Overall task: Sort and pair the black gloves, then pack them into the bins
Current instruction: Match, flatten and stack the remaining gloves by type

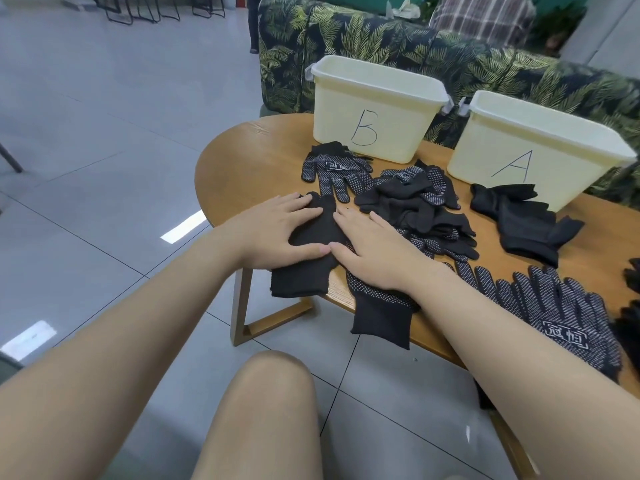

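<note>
Both hands are flat on a plain black glove (311, 233) at the near-left edge of the round wooden table (249, 157). The left hand (273, 233) and right hand (367, 251) have straight, slightly spread fingers pressing down, gripping nothing. That glove runs lengthwise away from the person, fingers toward the bins, cuff hanging over the table edge. Under the right wrist a dotted glove (381, 306) lies roughly the same way, cuff also off the edge.

Two cream bins at the back: bin B (374, 109) on the left, bin A (530, 150) on the right. One dotted glove (334, 171) lies flat before B, fingers toward the person. A tangled pile (415, 206) sits mid-table, can't count it. A plain stack (523, 220) sits by A, and a logo glove (561, 317) is near right.
</note>
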A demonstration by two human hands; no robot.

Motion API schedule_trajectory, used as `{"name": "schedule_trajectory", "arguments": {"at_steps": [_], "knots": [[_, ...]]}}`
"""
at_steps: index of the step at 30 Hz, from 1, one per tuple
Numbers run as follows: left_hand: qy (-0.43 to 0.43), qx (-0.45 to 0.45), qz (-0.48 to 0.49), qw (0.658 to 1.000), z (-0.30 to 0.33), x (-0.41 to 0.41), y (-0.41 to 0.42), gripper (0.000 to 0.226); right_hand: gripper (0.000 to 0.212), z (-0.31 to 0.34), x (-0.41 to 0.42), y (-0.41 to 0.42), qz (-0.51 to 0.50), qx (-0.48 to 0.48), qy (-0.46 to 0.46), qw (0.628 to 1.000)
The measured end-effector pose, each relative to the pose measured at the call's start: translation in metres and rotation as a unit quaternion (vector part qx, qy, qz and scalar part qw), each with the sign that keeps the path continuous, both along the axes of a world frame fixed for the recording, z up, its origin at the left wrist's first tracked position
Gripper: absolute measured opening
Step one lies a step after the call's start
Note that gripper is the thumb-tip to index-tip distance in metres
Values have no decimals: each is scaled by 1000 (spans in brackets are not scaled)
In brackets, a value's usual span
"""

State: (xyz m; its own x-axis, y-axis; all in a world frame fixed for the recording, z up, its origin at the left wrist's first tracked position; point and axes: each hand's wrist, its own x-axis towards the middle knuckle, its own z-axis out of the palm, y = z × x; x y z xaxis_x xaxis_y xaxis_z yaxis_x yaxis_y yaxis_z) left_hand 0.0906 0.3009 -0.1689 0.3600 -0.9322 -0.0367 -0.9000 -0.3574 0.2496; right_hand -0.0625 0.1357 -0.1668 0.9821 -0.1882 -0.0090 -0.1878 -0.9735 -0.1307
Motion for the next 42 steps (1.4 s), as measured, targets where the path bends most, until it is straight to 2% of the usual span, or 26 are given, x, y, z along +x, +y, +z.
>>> {"name": "schedule_trajectory", "arguments": {"at_steps": [5,14,20,24,31,33,37,42], "knots": [[-23,-3,-18,1000,-11,6,-1,111,73,5,4,-4,1,-22,-17,1000],[-23,22,8,999,-8,6,-2,129,74,11,23,-14,13,28,54,998],[-39,2,-30,999,-6,-2,12,107,86,9,26,-14,6,41,56,998],[-53,18,-19,998,-11,-7,16,110,74,8,27,-17,6,35,52,998],[-40,20,2,999,-11,1,15,112,63,21,-1,-20,17,50,-14,998],[-34,0,-1,999,-10,-1,17,107,61,23,-14,-18,22,43,-23,999],[-28,-103,-21,994,-12,-22,32,95,64,22,-38,-7,49,27,-25,998],[-107,-194,-44,974,-31,-37,59,86,72,19,-51,17,76,27,-32,996]]}}
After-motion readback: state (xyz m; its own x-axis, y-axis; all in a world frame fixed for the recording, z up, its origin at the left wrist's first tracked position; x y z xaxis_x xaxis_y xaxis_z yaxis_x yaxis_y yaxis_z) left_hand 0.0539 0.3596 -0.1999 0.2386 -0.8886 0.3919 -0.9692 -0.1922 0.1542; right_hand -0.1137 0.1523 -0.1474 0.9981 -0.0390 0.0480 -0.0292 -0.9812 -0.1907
